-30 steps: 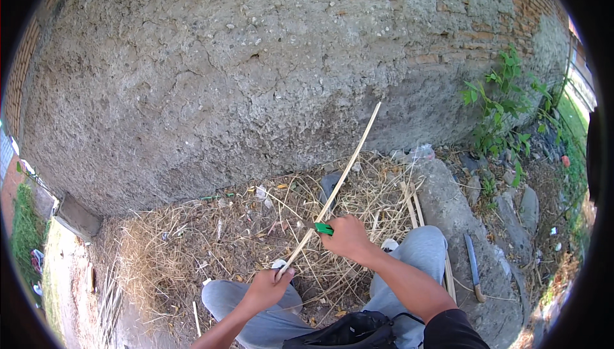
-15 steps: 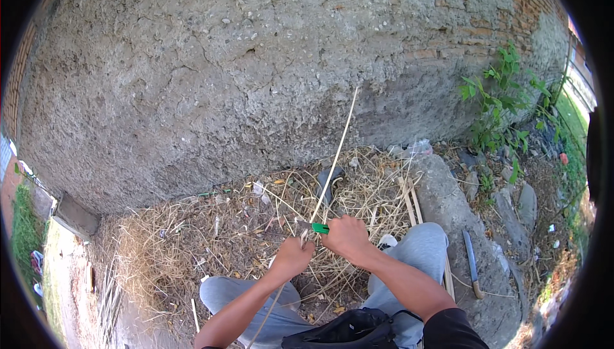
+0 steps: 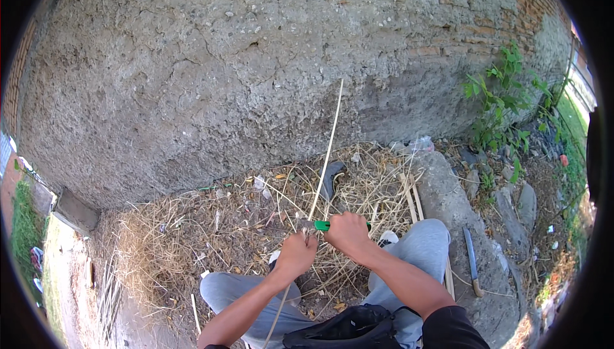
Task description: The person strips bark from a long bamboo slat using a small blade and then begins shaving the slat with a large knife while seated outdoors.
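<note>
Hands meet over the lap: the left hand (image 3: 295, 254) is closed around a thin strip (image 3: 327, 150), the right hand (image 3: 348, 234) is fisted on a green-handled knife (image 3: 320, 225) against it. The strip rises toward the wall (image 3: 256, 61). Straw (image 3: 192, 234) lies around; a blade (image 3: 471, 261) rests on concrete at right.

Two hands are counted: a left hand (image 3: 295, 254) and a right hand (image 3: 348, 234). One long pale strip (image 3: 327, 150) is seen, gripped by both. One green-handled knife (image 3: 322, 225) is counted at the right hand. One larger blade with a wooden handle (image 3: 471, 262) is seen on the stone slab (image 3: 448, 189), of which one is counted. A few split slats (image 3: 412, 198) are seen beside it; their number cannot be told. One black bag (image 3: 352, 326) is counted. One leafy plant (image 3: 499, 103) is seen.
</note>
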Available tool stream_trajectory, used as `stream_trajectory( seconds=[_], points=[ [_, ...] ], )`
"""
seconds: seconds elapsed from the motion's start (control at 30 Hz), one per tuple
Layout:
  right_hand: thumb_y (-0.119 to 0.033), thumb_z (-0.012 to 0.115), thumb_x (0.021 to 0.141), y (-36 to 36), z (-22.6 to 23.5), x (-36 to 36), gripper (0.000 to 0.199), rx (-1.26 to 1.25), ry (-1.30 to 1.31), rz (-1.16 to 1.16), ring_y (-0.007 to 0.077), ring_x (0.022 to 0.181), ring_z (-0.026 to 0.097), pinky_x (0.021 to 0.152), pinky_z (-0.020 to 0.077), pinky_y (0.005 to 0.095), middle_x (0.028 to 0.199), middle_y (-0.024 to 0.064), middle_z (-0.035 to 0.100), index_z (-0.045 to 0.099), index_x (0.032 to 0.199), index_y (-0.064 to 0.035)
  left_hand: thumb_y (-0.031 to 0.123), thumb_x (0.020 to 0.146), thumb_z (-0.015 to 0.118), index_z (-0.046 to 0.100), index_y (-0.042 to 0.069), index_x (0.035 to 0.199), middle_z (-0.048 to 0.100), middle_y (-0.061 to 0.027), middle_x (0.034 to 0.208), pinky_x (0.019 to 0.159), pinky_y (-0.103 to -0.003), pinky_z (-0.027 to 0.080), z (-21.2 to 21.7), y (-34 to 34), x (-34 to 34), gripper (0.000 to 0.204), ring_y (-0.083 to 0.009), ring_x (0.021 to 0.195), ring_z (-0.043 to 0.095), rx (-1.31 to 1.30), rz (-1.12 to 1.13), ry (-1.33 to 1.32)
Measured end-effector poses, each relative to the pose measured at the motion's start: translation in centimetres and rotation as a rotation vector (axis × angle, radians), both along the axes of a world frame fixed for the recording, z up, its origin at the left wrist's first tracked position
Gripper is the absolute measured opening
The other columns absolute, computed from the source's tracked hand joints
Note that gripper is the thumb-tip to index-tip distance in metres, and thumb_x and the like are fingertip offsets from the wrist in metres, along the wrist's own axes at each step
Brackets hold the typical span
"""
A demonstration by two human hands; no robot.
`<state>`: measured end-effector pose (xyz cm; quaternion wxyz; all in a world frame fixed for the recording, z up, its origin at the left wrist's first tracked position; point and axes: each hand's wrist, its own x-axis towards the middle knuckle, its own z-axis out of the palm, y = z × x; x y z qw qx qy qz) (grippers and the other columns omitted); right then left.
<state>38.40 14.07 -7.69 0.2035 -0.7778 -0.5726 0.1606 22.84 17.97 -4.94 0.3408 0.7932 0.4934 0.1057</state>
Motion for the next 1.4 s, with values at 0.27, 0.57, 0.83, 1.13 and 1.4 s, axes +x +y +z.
stream_trajectory(
  seconds=[0.27, 0.57, 0.83, 1.13, 1.4],
  points=[
    [-0.025, 0.064, 0.074, 1.7, -2.1, -0.2, 0.025, 0.033, -0.021, -0.036, 0.0425, 0.077, 0.066, 0.071, 0.0498, 0.0521, 0.08, 0.0253, 0.066, 0.071, 0.078, -0.0016, 0.021, 0.09, 0.054, 0.058, -0.011, 0.082, 0.06, -0.0307, 0.068, 0.062, -0.05, 0.05, -0.8, -0.8, -0.9, 0.033, -0.0461, 0.069, 0.064, 0.088, 0.021, 0.054],
    [-0.021, 0.068, 0.072, 3.5, -3.6, 1.0, 0.022, 0.062, -0.011, -0.152, 0.0419, 0.076, 0.067, 0.069, 0.0525, 0.0497, 0.079, 0.0271, 0.066, 0.07, 0.072, 0.0006, 0.019, 0.09, 0.052, 0.055, -0.01, 0.085, 0.062, -0.0316, 0.072, 0.065, -0.053, 0.053, -0.9, -3.1, -2.4, 0.029, -0.0477, 0.072, 0.064, 0.088, 0.024, 0.103],
    [-0.021, 0.068, 0.072, 5.0, -4.8, 4.9, 0.025, 0.101, 0.039, -0.286, 0.0434, 0.075, 0.067, 0.07, 0.0534, 0.0508, 0.079, 0.0277, 0.066, 0.069, 0.076, 0.0039, 0.022, 0.089, 0.053, 0.054, -0.011, 0.081, 0.062, -0.032, 0.073, 0.07, -0.053, 0.052, -1.0, -6.6, -5.5, 0.034, -0.0498, 0.075, 0.062, -0.067, -0.078, 0.148],
    [-0.018, 0.069, 0.071, 5.5, -5.8, 6.2, 0.022, 0.05, 0.027, -0.348, 0.0403, 0.074, 0.068, 0.069, 0.0541, 0.0478, 0.077, 0.0242, 0.067, 0.07, 0.077, 0.0026, 0.022, 0.094, 0.045, 0.062, -0.002, 0.085, 0.061, -0.029, 0.078, 0.06, -0.053, 0.049, 0.2, -10.8, -13.7, 0.031, -0.0493, 0.07, 0.061, -0.069, -0.216, 0.267],
    [-0.014, 0.058, 0.079, 5.8, -7.9, 6.5, 0.021, -0.052, 0.057, -0.324, 0.0388, 0.084, 0.068, 0.074, 0.0539, 0.0469, 0.087, 0.0239, 0.069, 0.072, 0.086, -0.0003, 0.017, 0.089, 0.05, 0.061, -0.004, 0.081, 0.061, -0.029, 0.078, 0.059, -0.054, 0.049, 1.0, -15.4, -19.6, 0.025, -0.0476, 0.072, 0.061, -0.086, -0.161, 0.394]
  ],
)
